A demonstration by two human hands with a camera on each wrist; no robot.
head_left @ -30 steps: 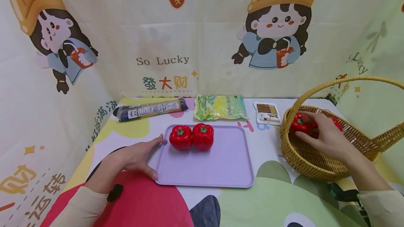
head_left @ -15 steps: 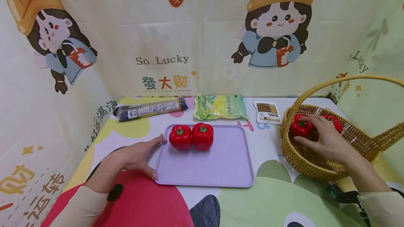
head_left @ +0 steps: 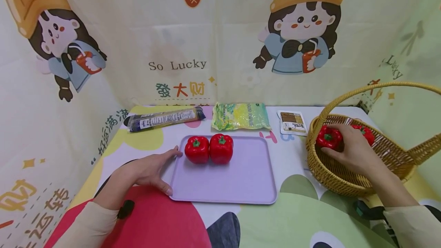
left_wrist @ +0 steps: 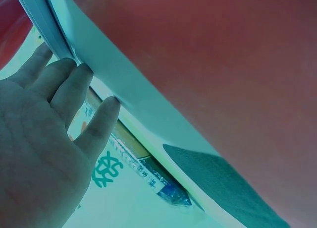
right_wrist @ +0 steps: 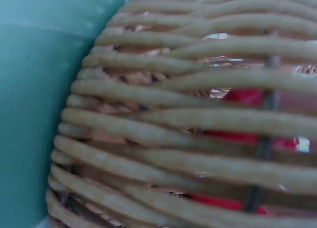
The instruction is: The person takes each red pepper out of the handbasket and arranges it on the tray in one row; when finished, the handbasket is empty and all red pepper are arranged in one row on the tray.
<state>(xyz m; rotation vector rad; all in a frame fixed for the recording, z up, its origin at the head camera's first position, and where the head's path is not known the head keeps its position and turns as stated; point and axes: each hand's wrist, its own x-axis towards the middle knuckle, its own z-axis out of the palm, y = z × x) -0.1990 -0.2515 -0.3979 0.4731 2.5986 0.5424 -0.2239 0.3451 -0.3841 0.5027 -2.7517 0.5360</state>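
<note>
Left hand [head_left: 149, 170] spread, right hand [head_left: 356, 151] gripping red pepper [head_left: 326, 137]

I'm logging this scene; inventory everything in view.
Flat rectangular tray: 1, lilac, centre
Glossy bell peppers: 4, red, tray 2, basket 2
Woven wicker basket: 1, tan, right
Long slim packet: 1, brown and blue, back left
Crinkled plastic bag: 1, green and yellow, back middle
Flat sachet: 1, white and brown, right of bag
Patterned tablecloth: 1, multicoloured, underneath
Cartoon backdrop cloth: count unclear, cream, behind
Wrist devices: 2, black, forearms
Sleeves: 2, cream, forearms
Left hand: 1, touching tray's edge
Right hand: 1, gripping basket's left pepper
</note>
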